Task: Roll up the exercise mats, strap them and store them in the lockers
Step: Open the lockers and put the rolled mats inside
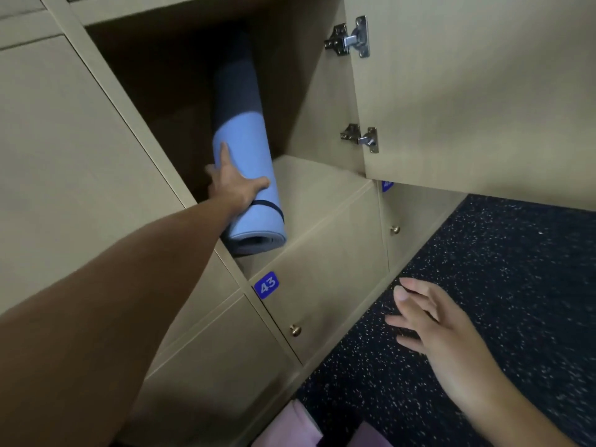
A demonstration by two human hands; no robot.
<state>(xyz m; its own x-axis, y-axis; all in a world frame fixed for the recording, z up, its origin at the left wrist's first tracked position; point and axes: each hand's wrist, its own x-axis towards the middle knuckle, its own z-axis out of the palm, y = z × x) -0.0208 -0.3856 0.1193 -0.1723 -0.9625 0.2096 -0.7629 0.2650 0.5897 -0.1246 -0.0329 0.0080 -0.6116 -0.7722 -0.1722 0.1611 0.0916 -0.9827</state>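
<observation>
Left hand (233,185), at the end of an outstretched arm, grips the side of the mat (246,162): fingers lie along its 9 o'clock flank, the thumb wraps over the top. Right hand (429,321), at 4 o'clock in the frame, hovers above the floor (503,285) with fingers spread and relaxed, holding nothing. The mat is a blue roll bound near its open end by a dark strap (267,206). It lies lengthwise in the open locker (309,175), far end in shadow toward 12 o'clock, spiral end at the front lip toward 6 o'clock; nothing else is visible inside. The locker door (467,101) stands swung out at 2 o'clock on two metal hinges (350,38). Directly below the opening, a closed door carries a blue label (266,284) reading "43" and a brass knob (294,330). A second blue label at 3 o'clock is cut off and unreadable. Pink fabric (303,424) shows at 6 o'clock on the dark speckled floor.
</observation>
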